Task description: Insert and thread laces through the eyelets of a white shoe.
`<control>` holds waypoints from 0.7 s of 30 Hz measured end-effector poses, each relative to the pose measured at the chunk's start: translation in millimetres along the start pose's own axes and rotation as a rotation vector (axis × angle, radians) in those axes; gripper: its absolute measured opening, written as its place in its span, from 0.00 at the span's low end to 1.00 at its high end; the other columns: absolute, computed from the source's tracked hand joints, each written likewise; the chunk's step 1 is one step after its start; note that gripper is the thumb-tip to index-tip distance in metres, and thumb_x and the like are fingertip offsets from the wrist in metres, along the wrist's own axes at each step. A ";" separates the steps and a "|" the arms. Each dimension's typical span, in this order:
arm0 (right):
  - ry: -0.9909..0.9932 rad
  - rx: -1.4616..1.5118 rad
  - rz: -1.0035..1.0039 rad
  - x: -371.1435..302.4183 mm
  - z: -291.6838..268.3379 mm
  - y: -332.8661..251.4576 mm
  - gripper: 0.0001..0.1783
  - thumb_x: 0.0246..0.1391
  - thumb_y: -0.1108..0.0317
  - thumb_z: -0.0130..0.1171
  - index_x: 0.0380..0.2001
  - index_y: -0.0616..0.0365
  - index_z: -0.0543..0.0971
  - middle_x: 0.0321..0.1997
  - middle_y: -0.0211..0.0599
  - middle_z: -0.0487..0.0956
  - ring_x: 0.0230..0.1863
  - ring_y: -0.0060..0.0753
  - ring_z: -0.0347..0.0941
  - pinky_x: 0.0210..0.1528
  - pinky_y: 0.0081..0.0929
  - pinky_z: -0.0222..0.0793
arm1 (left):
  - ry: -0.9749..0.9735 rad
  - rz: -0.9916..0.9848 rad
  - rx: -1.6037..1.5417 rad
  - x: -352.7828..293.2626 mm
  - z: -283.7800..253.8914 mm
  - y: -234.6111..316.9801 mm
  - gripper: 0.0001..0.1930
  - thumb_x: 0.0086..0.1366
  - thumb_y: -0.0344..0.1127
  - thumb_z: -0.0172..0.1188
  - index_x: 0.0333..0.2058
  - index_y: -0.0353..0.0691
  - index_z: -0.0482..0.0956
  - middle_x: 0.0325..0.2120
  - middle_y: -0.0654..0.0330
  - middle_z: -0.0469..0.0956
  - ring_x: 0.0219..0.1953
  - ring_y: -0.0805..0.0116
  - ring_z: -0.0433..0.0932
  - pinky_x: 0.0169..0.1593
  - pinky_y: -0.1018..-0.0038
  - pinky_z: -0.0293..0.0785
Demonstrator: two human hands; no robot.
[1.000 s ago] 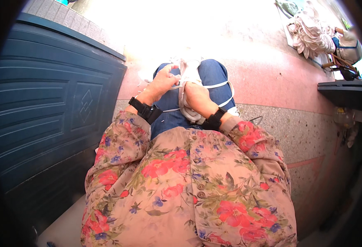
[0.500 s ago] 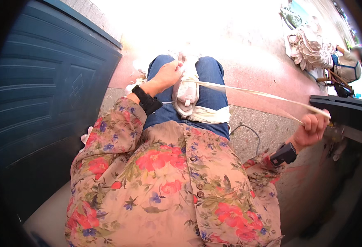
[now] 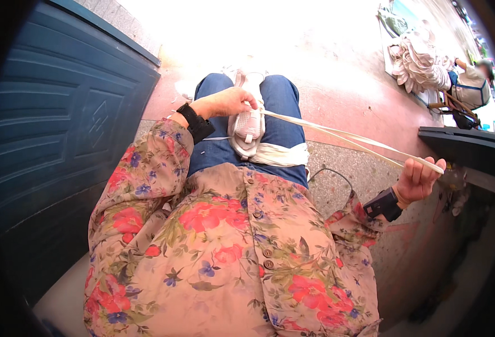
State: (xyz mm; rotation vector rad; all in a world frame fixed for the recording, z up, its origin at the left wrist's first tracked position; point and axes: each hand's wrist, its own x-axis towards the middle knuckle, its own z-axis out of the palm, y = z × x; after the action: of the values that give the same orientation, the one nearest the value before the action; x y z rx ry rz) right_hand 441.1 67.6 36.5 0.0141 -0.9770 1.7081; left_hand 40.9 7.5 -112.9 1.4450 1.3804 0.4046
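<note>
A pair of white and pale pink sneakers [image 3: 248,124] sits upright between my knees, toes away from me or overlapping; I cannot tell which. My left hand [image 3: 231,102] is bent over the sneakers with its fingers closed against their upper side. From there a cream strip [image 3: 337,133] runs out to the right in two taut strands. My right hand [image 3: 419,178] is closed round the far end of that strip, well out to the right. A bundle of white strips [image 3: 282,155] is bound across my right thigh.
A dark blue panelled door [image 3: 62,118] stands close at my left. At the right is a dark box-like thing [image 3: 460,149]. Farther right, a person [image 3: 469,84] sits by a heap of white shoes [image 3: 419,59]. A thin dark cable [image 3: 337,173] lies on the floor.
My left hand has shifted back along the sneakers and its fingers now reach to the right. My right hand has lowered slightly, still holding the strip taut.
</note>
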 end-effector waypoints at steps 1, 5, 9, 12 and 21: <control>-0.002 0.019 0.004 0.3 -0.7 0.8 0.09 0.52 0.75 0.49 0.24 0.50 0.61 0.12 0.22 0.52 0.11 0.13 0.42 0.19 0.18 0.41 | -0.023 0.013 0.017 -0.5 -0.1 3.8 0.09 0.54 0.32 0.54 0.33 0.34 0.77 0.27 0.56 0.77 0.32 0.70 0.73 0.39 0.75 0.67; 0.008 0.060 0.000 5.3 -7.3 5.8 0.09 0.53 0.75 0.48 0.24 0.50 0.60 0.14 0.22 0.53 0.11 0.13 0.43 0.19 0.18 0.41 | -0.165 -0.053 0.209 -2.8 -6.0 26.2 0.09 0.56 0.34 0.55 0.32 0.35 0.77 0.29 0.57 0.77 0.34 0.70 0.73 0.41 0.75 0.67; 0.241 -0.146 0.088 12.2 -22.0 17.6 0.06 0.57 0.70 0.42 0.37 0.57 0.67 0.14 0.21 0.52 0.11 0.12 0.43 0.15 0.14 0.41 | 0.033 0.319 0.379 -12.6 -12.9 23.6 0.09 0.58 0.34 0.53 0.31 0.35 0.77 0.28 0.59 0.76 0.33 0.67 0.74 0.42 0.75 0.67; 0.521 -0.370 0.385 27.5 -13.1 69.2 0.14 0.57 0.67 0.43 0.44 0.61 0.66 0.15 0.19 0.53 0.11 0.11 0.44 0.12 0.12 0.41 | 0.161 0.163 -0.465 -58.3 -57.0 47.4 0.11 0.62 0.36 0.48 0.28 0.36 0.75 0.25 0.59 0.75 0.33 0.67 0.74 0.42 0.71 0.69; -0.124 -1.243 0.448 -21.3 -26.8 241.0 0.15 0.51 0.67 0.49 0.42 0.60 0.71 0.22 0.39 0.75 0.22 0.33 0.71 0.28 0.28 0.68 | 0.883 0.534 -1.276 -210.3 -193.9 -12.4 0.08 0.64 0.36 0.46 0.30 0.37 0.69 0.15 0.68 0.57 0.20 0.75 0.55 0.30 0.77 0.54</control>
State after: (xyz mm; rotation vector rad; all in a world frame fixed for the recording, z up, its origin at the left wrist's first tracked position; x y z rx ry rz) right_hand 267.3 56.1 -133.5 -0.9698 -2.0956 1.2041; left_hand -180.6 -94.0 37.4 0.4594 0.8964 2.0069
